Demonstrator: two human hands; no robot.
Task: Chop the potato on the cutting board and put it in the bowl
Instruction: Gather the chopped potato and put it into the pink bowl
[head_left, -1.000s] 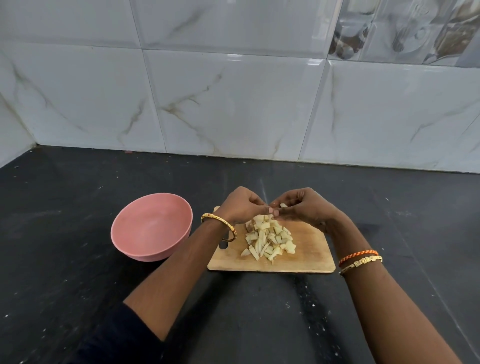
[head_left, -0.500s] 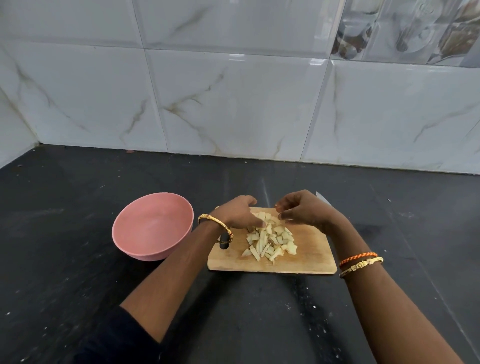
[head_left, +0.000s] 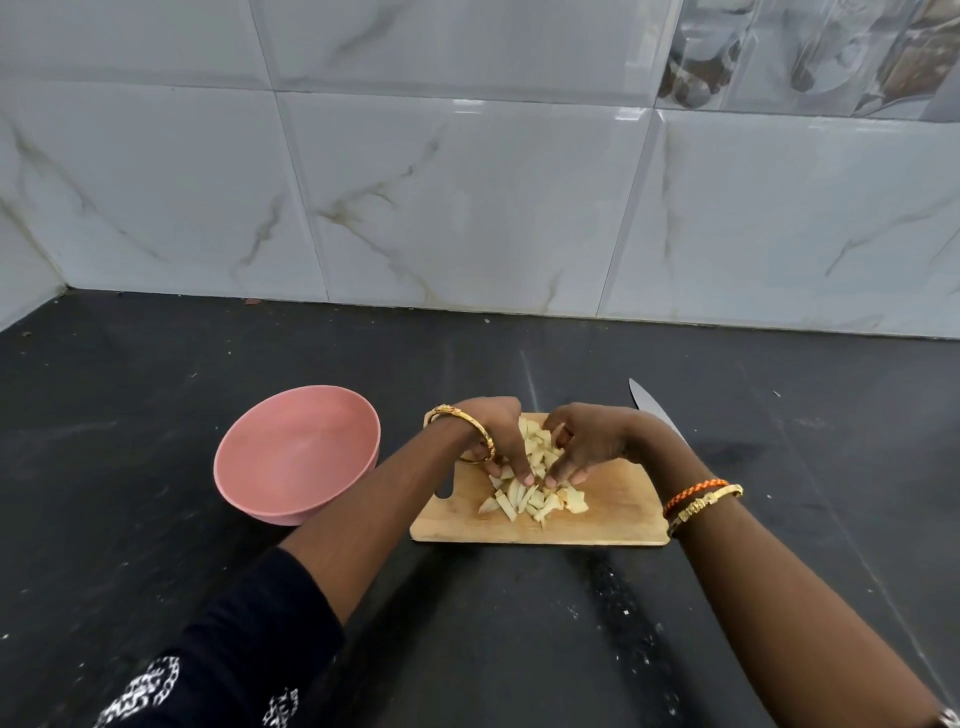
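Right now, looking down from my head camera, I am working both hands into the pile of chopped potato (head_left: 535, 483) sitting near the middle of the wooden cutting board (head_left: 618, 514). My left hand (head_left: 498, 436) is coming in from the left side of the heap, its grip curling round the pieces, fingertips pressing down at the near edge of the pile. My right hand (head_left: 587, 441) is closing in from the right — its grip is likewise curled, with pieces caught between its fingers, and the two sets of fingertips are nearly meeting over the potato. A few pale sticks are lying loose on the board just in front of my fingers.

The pink bowl (head_left: 296, 452) is standing on the dark bench (head_left: 519, 649) just beside the board's left end, its inside showing no potato. A knife (head_left: 652, 405) is lying on the bench beyond my right wrist — only its blade is showing. I am wearing a gold bangle (head_left: 467, 434) on my left wrist, and an orange band with a gold bracelet (head_left: 701, 501) on my right.
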